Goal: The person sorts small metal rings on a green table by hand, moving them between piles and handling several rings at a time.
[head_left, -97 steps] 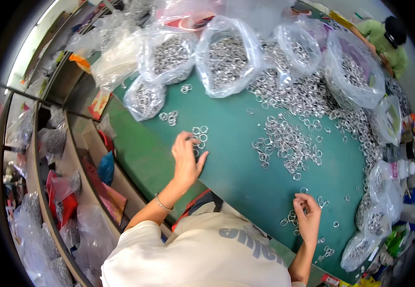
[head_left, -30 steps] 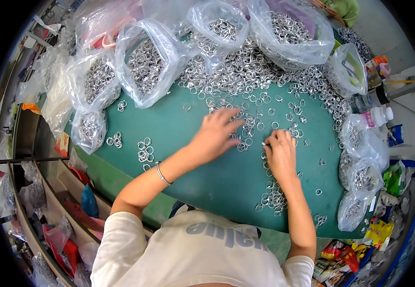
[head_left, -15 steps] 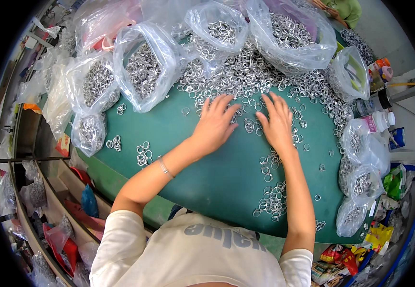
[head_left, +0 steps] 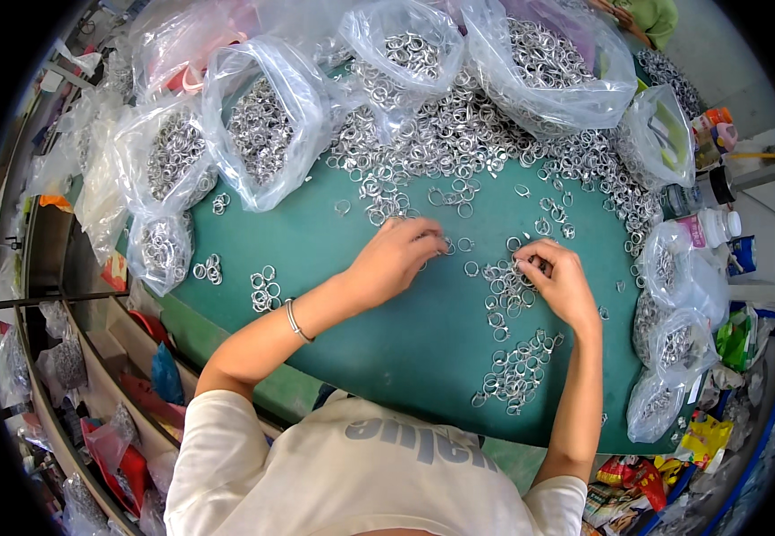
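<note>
Silver-coloured rings (head_left: pixel 505 288): saw some at nine o'clock from curled right hand (head_left: pixel 559 275), others at three o'clock from half-curled left hand (head_left: pixel 395 255); could not tell either's grip.

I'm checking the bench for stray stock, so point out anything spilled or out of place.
The large heap of silvery rings looks odd: it lies loose on the green table, outside the open plastic bags. Whether spilled or tipped out, I can't tell. No damage stands out.
</note>
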{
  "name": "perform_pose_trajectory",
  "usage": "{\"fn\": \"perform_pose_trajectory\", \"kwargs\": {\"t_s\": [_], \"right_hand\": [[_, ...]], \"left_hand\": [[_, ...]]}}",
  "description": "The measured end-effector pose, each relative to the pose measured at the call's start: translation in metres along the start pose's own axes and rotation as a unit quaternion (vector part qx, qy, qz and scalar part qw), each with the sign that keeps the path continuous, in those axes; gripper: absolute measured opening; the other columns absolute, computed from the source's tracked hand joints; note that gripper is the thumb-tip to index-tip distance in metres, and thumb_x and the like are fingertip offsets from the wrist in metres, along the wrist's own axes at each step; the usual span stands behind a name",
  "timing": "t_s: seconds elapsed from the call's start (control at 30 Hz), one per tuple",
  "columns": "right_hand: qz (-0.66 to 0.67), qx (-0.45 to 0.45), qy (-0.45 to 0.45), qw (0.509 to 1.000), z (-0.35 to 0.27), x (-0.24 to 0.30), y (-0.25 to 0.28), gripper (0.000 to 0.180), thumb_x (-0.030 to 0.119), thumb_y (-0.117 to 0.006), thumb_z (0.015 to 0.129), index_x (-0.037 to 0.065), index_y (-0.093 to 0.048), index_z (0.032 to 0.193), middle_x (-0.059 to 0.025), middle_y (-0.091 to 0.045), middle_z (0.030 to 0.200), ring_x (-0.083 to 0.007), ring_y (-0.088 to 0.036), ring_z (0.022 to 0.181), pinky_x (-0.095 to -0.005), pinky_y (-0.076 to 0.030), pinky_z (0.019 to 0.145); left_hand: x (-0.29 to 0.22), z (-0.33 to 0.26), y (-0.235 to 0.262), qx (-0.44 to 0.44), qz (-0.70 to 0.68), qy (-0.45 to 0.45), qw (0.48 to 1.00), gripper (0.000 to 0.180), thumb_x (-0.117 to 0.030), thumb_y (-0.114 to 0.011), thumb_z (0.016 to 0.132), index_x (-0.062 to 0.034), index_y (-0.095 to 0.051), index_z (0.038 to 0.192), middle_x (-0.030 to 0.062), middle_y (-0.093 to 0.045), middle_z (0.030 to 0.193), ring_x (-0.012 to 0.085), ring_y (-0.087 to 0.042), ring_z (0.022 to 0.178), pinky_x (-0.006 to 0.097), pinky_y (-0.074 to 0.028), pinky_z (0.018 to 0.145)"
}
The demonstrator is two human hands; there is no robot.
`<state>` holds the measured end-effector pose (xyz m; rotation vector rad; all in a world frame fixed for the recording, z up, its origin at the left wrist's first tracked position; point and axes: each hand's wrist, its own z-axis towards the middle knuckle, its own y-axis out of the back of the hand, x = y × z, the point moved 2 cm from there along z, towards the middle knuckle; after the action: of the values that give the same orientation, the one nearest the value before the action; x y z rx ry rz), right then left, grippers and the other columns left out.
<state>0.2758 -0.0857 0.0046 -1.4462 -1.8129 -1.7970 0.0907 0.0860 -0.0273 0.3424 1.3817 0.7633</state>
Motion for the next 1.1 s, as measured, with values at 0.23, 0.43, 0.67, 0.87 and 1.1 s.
{"fn": "perform_pose_trajectory", "kwargs": {"t_s": [0.23, 0.43, 0.67, 0.87, 1.1], "right_hand": [[-0.156, -0.198, 0.193, 0.948, 0.061, 0.011, -0.042, 0.044, 0.010, -0.067, 0.079, 0.000, -0.053, 0.119, -0.0169, -0.051, 0.124, -0.0347, -0.047, 0.114, -0.0399, -0.039, 0.095], [-0.160, -0.039, 0.225, 0.960, 0.021, 0.010, -0.072, 0.046, 0.010, -0.067, 0.078, 0.002, -0.052, 0.121, -0.0146, -0.049, 0.129, -0.0306, -0.044, 0.124, -0.0427, -0.035, 0.100], [-0.109, -0.068, 0.202, 0.971, -0.008, 0.009, -0.038, 0.026, 0.006, -0.068, 0.075, 0.002, -0.062, 0.101, -0.0114, -0.060, 0.101, -0.0279, -0.055, 0.100, -0.0415, -0.040, 0.089], [-0.123, -0.221, 0.231, 0.940, 0.072, 0.021, -0.064, 0.017, 0.006, -0.068, 0.074, 0.002, -0.064, 0.090, -0.0108, -0.058, 0.088, -0.0297, -0.055, 0.087, -0.0391, -0.042, 0.080], [-0.152, -0.176, 0.198, 0.952, 0.055, 0.006, -0.052, 0.014, 0.003, -0.066, 0.074, 0.004, -0.064, 0.088, -0.0083, -0.058, 0.091, -0.0276, -0.053, 0.089, -0.0392, -0.041, 0.078]], "left_hand": [[0.011, 0.046, 0.001, -0.157, 0.175, 0.013, 0.972, 0.033, -0.005, -0.062, 0.081, -0.0018, -0.056, 0.114, 0.0178, -0.052, 0.118, 0.0365, -0.049, 0.111, 0.042, -0.041, 0.095], [-0.003, 0.017, -0.022, 0.091, 0.085, -0.069, 0.990, 0.036, 0.000, -0.060, 0.078, -0.0023, -0.056, 0.113, 0.0171, -0.055, 0.117, 0.0334, -0.052, 0.110, 0.045, -0.039, 0.099], [0.013, -0.001, 0.000, -0.109, 0.069, -0.021, 0.991, 0.029, 0.004, -0.060, 0.075, -0.0042, -0.062, 0.103, 0.0112, -0.060, 0.105, 0.0306, -0.057, 0.097, 0.042, -0.041, 0.089], [0.027, 0.059, -0.016, -0.168, 0.217, 0.022, 0.961, 0.019, -0.005, -0.065, 0.077, -0.0036, -0.063, 0.096, 0.0102, -0.058, 0.095, 0.0308, -0.056, 0.086, 0.040, -0.042, 0.077], [0.014, 0.034, 0.002, -0.156, 0.007, 0.079, 0.985, 0.007, -0.001, -0.064, 0.080, 0.0014, -0.063, 0.087, 0.0119, -0.064, 0.085, 0.0251, -0.062, 0.076, 0.032, -0.048, 0.068]]}}
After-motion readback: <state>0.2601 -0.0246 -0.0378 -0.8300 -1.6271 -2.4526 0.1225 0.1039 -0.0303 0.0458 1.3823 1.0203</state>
